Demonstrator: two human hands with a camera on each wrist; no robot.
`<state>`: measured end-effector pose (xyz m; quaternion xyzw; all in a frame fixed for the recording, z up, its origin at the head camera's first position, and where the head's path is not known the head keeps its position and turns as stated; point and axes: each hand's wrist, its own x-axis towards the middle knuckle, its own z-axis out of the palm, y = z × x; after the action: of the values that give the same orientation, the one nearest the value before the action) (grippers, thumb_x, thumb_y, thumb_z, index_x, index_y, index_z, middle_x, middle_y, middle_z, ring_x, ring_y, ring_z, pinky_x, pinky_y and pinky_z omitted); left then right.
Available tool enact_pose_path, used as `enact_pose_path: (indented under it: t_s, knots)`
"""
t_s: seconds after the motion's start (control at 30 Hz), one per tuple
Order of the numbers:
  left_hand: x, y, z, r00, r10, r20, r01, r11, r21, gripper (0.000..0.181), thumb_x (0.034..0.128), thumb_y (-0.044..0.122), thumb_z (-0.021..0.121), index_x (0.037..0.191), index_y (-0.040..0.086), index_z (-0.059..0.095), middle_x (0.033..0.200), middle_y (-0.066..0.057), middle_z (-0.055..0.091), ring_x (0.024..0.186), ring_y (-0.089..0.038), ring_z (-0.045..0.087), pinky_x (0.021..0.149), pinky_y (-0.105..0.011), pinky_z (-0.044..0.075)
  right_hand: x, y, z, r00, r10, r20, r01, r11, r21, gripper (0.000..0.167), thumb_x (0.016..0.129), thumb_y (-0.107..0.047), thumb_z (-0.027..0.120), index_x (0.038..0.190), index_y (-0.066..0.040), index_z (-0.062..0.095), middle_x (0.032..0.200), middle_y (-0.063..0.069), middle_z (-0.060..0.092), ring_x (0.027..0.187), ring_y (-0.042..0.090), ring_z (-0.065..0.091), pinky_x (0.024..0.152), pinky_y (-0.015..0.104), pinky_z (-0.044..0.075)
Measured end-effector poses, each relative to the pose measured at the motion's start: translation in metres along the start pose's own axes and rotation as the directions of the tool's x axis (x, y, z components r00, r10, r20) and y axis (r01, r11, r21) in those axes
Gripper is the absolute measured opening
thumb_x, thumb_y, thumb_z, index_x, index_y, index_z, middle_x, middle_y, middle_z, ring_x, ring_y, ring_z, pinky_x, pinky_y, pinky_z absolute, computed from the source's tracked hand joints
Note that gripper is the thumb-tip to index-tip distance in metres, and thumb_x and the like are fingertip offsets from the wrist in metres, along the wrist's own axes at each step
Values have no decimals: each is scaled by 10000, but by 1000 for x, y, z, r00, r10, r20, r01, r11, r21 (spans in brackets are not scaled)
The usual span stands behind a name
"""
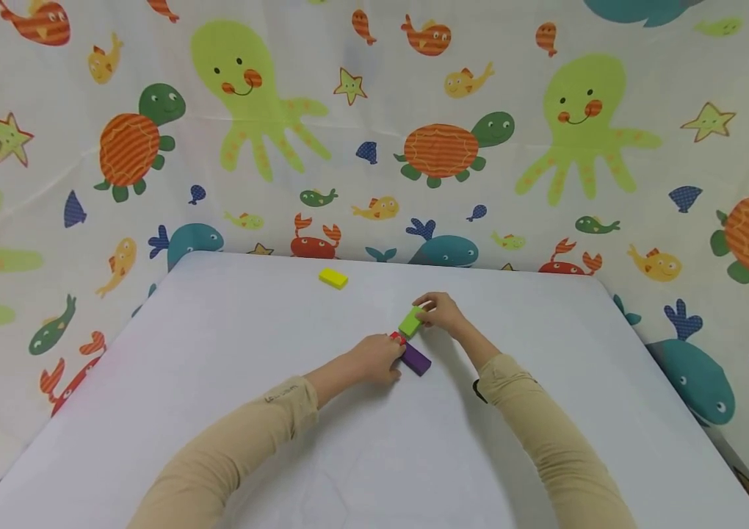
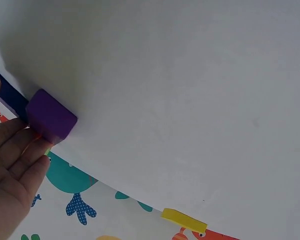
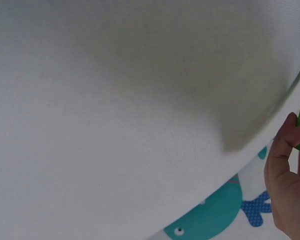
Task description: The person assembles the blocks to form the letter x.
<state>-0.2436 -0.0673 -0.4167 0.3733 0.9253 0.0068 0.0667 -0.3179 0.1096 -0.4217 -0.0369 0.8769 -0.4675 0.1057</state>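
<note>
"Lime-green rectangular block [image 1: 410, 322]: where do we have it?"
"Over the white tabletop [image 1: 269, 316], just beyond the small red block [image 1: 397, 337]; whether they touch, we cannot tell. Our right hand [image 1: 439, 311] pinches it."
"Left hand [image 1: 376, 358]?"
"Fingers at the red block; grip, we cannot tell."
"Progress?"
"Partial, we judge: red sits close to the dark purple oblong block [image 1: 416, 360]; green not yet released; yellow rectangular block [image 1: 333, 278] well apart, unjoined."

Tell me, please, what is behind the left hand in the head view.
Part of a red block shows at the edge of the left hand; the rest, and anything else behind the hand, is covered and cannot be seen there.
</note>
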Motion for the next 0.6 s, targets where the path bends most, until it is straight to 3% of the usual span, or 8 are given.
enact_pose_path:
  t_s: [0.3,0.6]
  knots:
    - [0,1,0,1000,-8,8,8,1000,8,460,853,308,671,1216,32,608,1078,-69,675,917,-169,619,860,-300,508,-2,-3,6,1000,-2,-1,2,999,-34,262,875,7,609,1130,68,612,1022,233,601,724,135,557,593,185,516]
    - [1,0,2,999,-22,34,22,1000,-1,500,853,316,671,1257,34,587,1141,-75,668,992,-185,624,891,-303,504,-1,-2,8,997,72,17,-71,996,-60,261,885,-20,606,1136,51,612,1056,221,602,781,157,559,630,189,524]
